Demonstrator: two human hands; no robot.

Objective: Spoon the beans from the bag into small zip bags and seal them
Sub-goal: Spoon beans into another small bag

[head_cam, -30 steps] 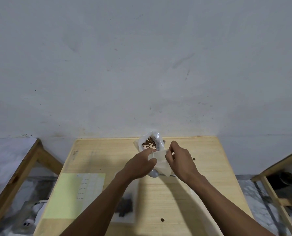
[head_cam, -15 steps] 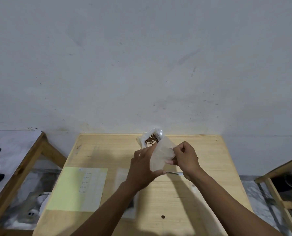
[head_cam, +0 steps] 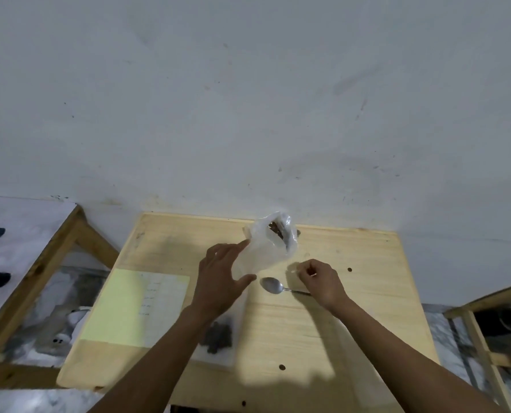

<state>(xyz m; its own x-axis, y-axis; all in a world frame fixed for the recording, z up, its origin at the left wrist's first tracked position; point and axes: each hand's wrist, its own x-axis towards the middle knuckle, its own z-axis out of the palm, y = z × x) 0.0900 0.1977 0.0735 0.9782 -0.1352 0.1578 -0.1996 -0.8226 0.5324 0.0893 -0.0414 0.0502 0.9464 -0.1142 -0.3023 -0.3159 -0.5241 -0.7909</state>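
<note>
A clear plastic bag of brown beans (head_cam: 279, 231) stands open at the back of the wooden table (head_cam: 367, 293). My left hand (head_cam: 220, 281) holds an empty small zip bag (head_cam: 260, 259) between its thumb and spread fingers, just in front of the bean bag. A metal spoon (head_cam: 270, 285) lies on the table with its bowl to the left. Its handle runs under my right hand (head_cam: 319, 278), whose fingers are curled. I cannot tell whether that hand touches the handle. A small zip bag with beans inside (head_cam: 218, 338) lies flat beside my left forearm.
A yellow and white sheet of paper (head_cam: 123, 305) lies on the table's left part. Loose beans (head_cam: 349, 269) are scattered on the wood. A wooden frame table (head_cam: 39, 263) stands to the left and another (head_cam: 486, 308) to the right. A wall rises right behind the table.
My right hand has let go of the small zip bag and dropped to the right, over the spoon handle. My left hand has opened wider, still holding the bag.
</note>
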